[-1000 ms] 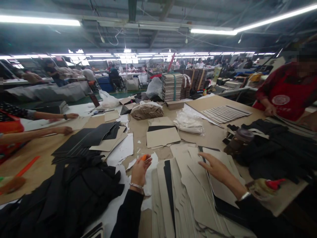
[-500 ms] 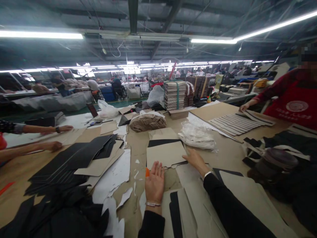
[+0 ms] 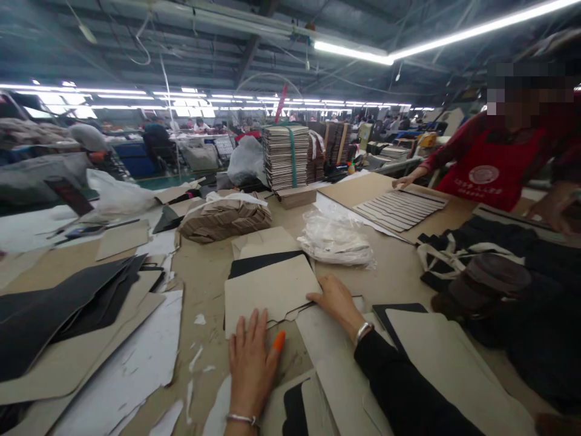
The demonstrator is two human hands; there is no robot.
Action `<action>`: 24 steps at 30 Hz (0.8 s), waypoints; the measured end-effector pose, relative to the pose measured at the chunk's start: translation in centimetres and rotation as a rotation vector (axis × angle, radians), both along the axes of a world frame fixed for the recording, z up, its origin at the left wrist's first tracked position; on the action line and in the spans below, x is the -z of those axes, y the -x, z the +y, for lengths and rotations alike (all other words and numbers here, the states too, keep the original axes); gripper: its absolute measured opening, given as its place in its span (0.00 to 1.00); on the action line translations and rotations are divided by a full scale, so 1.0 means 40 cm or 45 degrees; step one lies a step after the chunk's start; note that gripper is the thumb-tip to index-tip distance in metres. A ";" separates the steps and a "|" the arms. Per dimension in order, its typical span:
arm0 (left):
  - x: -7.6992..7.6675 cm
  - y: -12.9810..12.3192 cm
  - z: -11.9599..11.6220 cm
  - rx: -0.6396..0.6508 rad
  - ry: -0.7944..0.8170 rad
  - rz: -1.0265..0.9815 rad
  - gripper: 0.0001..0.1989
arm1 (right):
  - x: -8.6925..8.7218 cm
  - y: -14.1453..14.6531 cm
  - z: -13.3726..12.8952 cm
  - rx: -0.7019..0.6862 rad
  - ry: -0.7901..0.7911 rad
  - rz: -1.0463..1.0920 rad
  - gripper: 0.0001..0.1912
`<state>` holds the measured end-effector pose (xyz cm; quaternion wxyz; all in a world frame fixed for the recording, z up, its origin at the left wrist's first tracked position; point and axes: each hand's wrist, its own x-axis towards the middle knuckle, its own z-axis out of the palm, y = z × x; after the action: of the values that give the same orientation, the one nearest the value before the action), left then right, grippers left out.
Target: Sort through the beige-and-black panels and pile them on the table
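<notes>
A beige, stiff-looking panel (image 3: 267,287) with a notched near edge lies on top of a black sheet (image 3: 258,264) in front of me. My left hand (image 3: 251,357) is palm down, its fingers stretched out and their tips at the panel's near left edge. An orange cover sits on its thumb. At the panel's right corner, my right hand (image 3: 334,301) is closed on the edge, thumb towards the panel; some of its fingertips are hidden. Below the panel lie more beige sheets (image 3: 338,357) and a small black piece (image 3: 295,409).
Black and beige panels (image 3: 68,309) lie at left over torn white paper (image 3: 131,363). Beyond the panel are a brown bundle (image 3: 227,219), a clear plastic bag (image 3: 338,236) and a strapped stack (image 3: 285,157). A co-worker in a red apron (image 3: 483,175) reaches to striped pieces (image 3: 399,209).
My left hand has turned from palm up to palm down and moved to the panel's near edge. My right hand stays at its right corner. The view has swung right.
</notes>
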<state>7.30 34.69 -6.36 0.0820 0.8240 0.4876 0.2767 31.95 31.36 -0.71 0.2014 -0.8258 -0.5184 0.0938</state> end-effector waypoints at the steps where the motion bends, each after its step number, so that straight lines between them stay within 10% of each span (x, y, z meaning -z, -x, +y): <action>1: 0.004 0.000 -0.001 -0.013 0.015 0.036 0.27 | 0.002 -0.001 -0.001 -0.004 0.000 0.010 0.18; 12: -0.009 -0.006 -0.006 -0.074 0.057 0.015 0.20 | 0.034 -0.028 -0.002 -0.103 -0.288 0.069 0.20; 19: -0.011 -0.006 0.002 -0.080 0.155 0.010 0.21 | 0.052 -0.023 0.021 -0.114 -0.400 0.603 0.08; 24: -0.022 -0.017 -0.010 -0.121 0.148 -0.050 0.27 | 0.031 0.004 0.024 -0.084 -0.331 1.026 0.21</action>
<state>7.97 34.28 -5.50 0.1260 0.7881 0.5398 0.2677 31.80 32.32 -1.95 0.4874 -0.6736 -0.4319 0.3494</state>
